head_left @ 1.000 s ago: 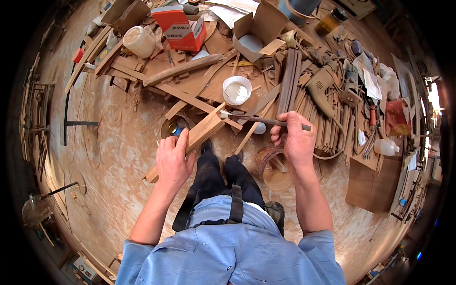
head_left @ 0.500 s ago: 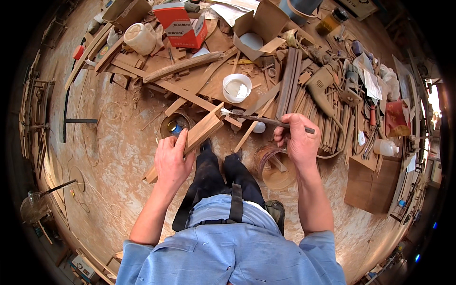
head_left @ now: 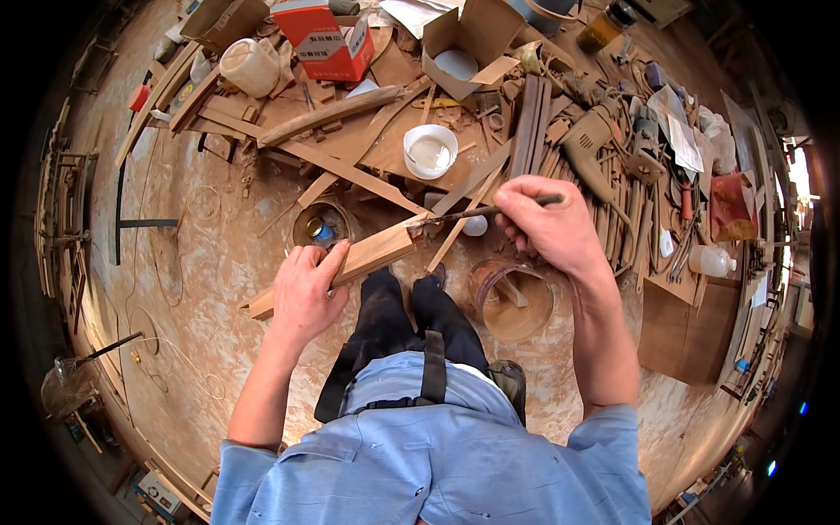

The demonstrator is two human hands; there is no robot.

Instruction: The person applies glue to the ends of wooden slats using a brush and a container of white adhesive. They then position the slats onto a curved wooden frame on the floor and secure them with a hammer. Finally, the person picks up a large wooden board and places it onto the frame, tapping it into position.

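Note:
My left hand is closed around a light brown wooden piece, which slants up to the right in front of my legs. In my right hand I pinch the dark handle of a thin brush. The brush's tip lies against the far end of the wooden piece, where some white stuff shows. Beyond them a white plastic tub with whitish contents stands on the cluttered workbench.
A power drill lies among wood strips on the right. An orange-red box and an open cardboard box stand at the back. Below the bench are a round bucket and a bucket with a blue can.
The wooden piece has tilted flatter and its far end has come lower. My right hand has risen with the brush, whose handle now slopes up to the right.

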